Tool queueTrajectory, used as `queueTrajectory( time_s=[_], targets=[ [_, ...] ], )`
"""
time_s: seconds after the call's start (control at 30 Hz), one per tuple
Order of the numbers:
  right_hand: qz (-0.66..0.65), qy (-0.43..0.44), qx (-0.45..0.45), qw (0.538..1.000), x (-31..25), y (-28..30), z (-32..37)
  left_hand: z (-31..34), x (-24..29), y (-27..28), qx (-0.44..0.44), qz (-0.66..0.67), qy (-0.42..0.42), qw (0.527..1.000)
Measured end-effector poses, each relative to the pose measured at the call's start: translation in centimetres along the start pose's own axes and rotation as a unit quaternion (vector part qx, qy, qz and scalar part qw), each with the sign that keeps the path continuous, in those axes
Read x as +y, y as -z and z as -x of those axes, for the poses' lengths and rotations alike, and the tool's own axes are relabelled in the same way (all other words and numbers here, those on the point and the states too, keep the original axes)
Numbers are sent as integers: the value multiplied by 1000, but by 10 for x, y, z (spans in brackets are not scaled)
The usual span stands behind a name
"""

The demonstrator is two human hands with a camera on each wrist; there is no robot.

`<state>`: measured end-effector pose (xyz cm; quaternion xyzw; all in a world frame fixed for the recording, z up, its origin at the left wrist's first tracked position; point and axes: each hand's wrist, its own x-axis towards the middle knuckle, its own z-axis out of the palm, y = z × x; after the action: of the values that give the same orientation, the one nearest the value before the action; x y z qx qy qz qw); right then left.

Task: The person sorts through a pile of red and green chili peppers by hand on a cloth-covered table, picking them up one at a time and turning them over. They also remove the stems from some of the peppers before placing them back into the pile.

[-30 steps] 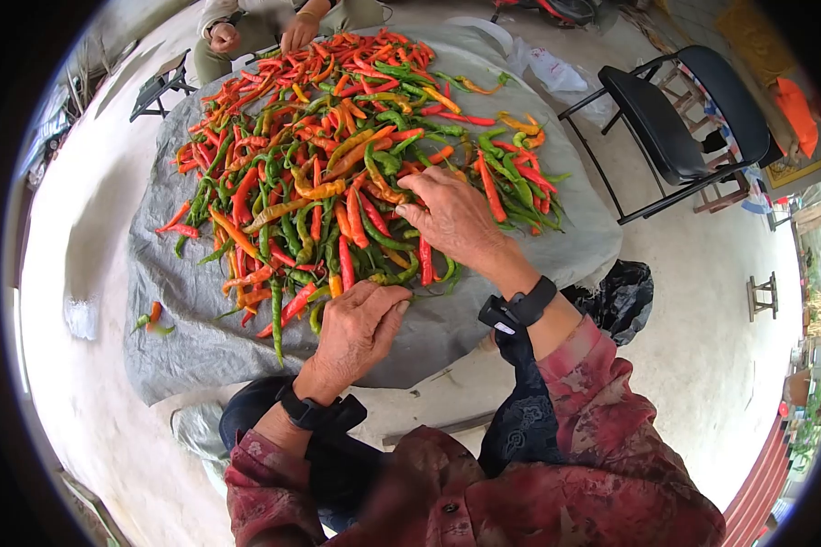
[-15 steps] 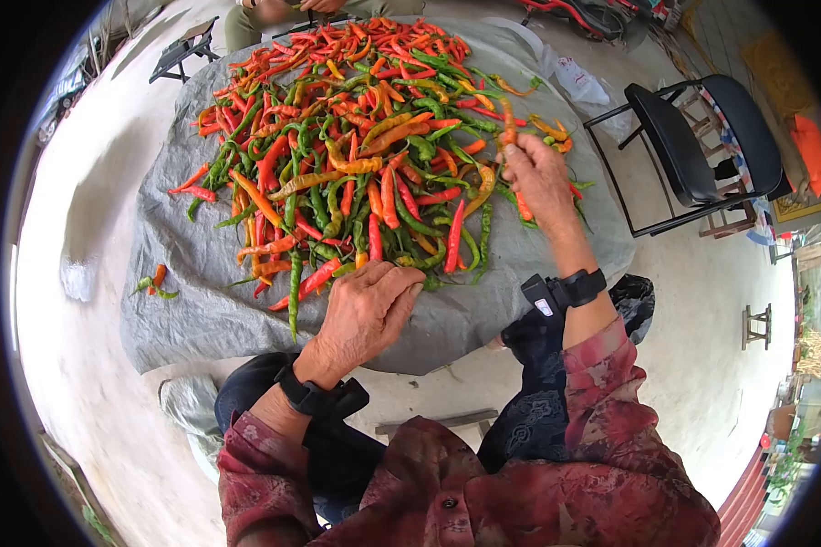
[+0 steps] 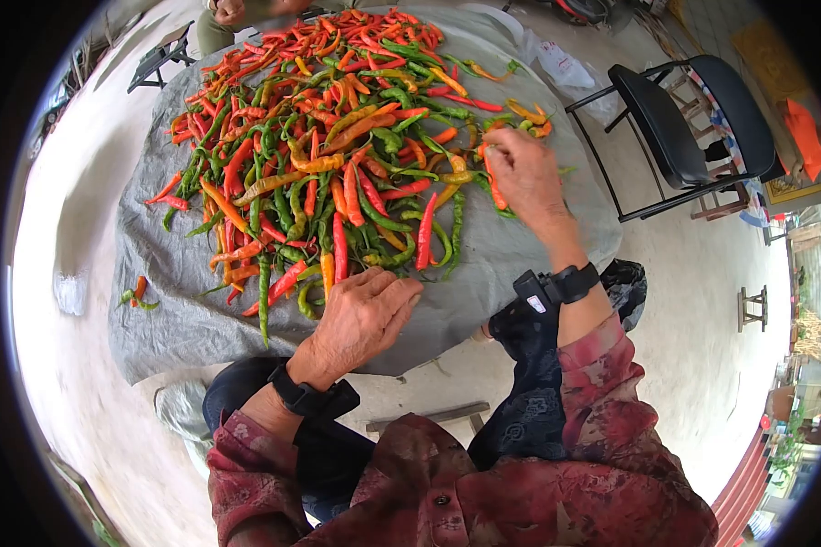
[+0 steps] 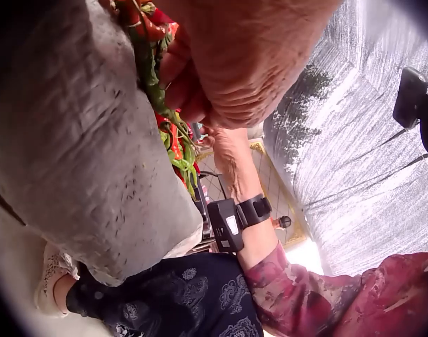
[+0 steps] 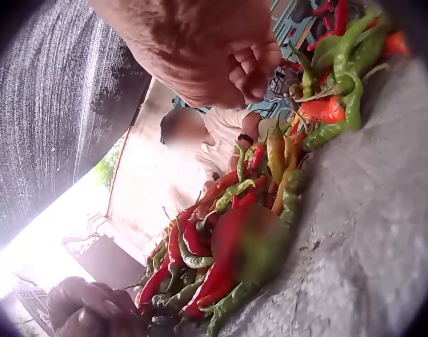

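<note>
A large heap of red, orange, yellow and green peppers [image 3: 337,187] lies on a grey cloth [image 3: 192,301]. My left hand [image 3: 360,314] rests at the heap's near edge with fingers loosely bent; in the left wrist view the hand [image 4: 249,63] is beside a green pepper [image 4: 150,67]. Over a smaller group at the heap's right is my right hand [image 3: 531,182], its fingers bent downward beside an orange-red pepper [image 3: 495,191]. The right wrist view shows this hand [image 5: 207,56] from below; whether its fingertips pinch anything cannot be made out.
Several small peppers [image 3: 140,290] lie apart at the cloth's left. Another person's hand [image 3: 230,11] shows beyond the far edge. A black folding chair [image 3: 661,128] stands to the right, with a plastic bag [image 3: 561,64] on the floor near the cloth's far right corner.
From the main heap my right hand has moved right, lifting an orange pepper, then down over the smaller group. That pepper no longer shows clearly in it. My left hand stays at the near edge.
</note>
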<state>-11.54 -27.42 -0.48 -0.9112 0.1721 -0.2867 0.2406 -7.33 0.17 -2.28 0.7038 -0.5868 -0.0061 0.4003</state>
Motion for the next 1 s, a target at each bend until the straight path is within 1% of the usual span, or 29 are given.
queueTrajectory(
  time_s=[0.07, 0.1, 0.13, 0.2, 0.23, 0.3, 0.33, 0.4, 0.47, 0.53, 0.57, 0.6, 0.67, 0.7, 0.73, 0.8, 0.83, 0.87, 0.9, 0.93, 0.97, 1.0],
  targets=[
    [62, 36, -114, 991, -13, -5, 4, 1, 0, -2, -7, -3, -10, 1000],
    [77, 25, -142, 987, -18, -6, 3, 1, 0, -2, -6, -3, -10, 1000],
    [77, 26, -142, 986, -17, -10, 4, 1, 0, -3, -4, -3, -21, 1000],
    [138, 75, -133, 979, -15, -20, 7, 3, 0, -2, 1, -4, -29, 1000],
    [137, 76, -136, 978, -14, -25, 9, 4, 0, -1, -1, -7, -34, 999],
    [140, 33, -200, 969, -15, -31, 10, 6, -1, 1, 1, -10, -37, 999],
    [140, 36, -202, 969, -17, -32, 8, 6, -1, 3, 2, -11, -37, 999],
    [141, 15, -221, 965, -20, -31, 1, 8, -1, 7, 6, -15, -33, 999],
    [159, 16, -219, 963, -24, -27, -3, 9, -2, 12, 10, -24, -31, 999],
    [96, -3, -135, 986, -31, -18, -3, 9, -3, 13, 17, -25, -30, 999],
    [131, -40, -146, 980, -33, -10, -4, 9, -3, 13, 21, -25, -33, 999],
    [132, -39, -147, 980, -27, -7, -5, 9, -3, 13, 23, -24, -32, 999],
    [-32, -92, -87, 992, -4, 0, -4, 9, -3, 11, 16, -26, -29, 999],
    [-36, -62, -56, 996, 1, 5, -2, 9, -2, 10, 15, -24, -29, 999],
    [-34, -64, -54, 996, 6, 7, -2, 9, -1, 8, 12, -24, -31, 999],
    [-145, -159, -18, 976, 11, 15, -1, 7, -2, 5, 7, -19, -36, 999],
    [-195, -206, -29, 958, 11, 20, 1, 7, -2, 4, 0, -27, -36, 999],
    [-186, -214, -25, 959, 12, 23, 2, 6, -1, 1, -8, -31, -38, 999],
    [-293, -224, -34, 929, 16, 25, 2, 5, -2, -1, -13, -33, -49, 998],
    [-396, -233, -41, 887, 22, 28, 3, 4, -1, -1, -19, -14, -53, 998],
    [-384, -249, -35, 888, 28, 31, 4, 2, 0, -1, -24, -20, -48, 998],
    [-367, -243, -40, 897, 33, 33, 3, 1, 2, -3, -30, -28, -41, 998]
  ],
)
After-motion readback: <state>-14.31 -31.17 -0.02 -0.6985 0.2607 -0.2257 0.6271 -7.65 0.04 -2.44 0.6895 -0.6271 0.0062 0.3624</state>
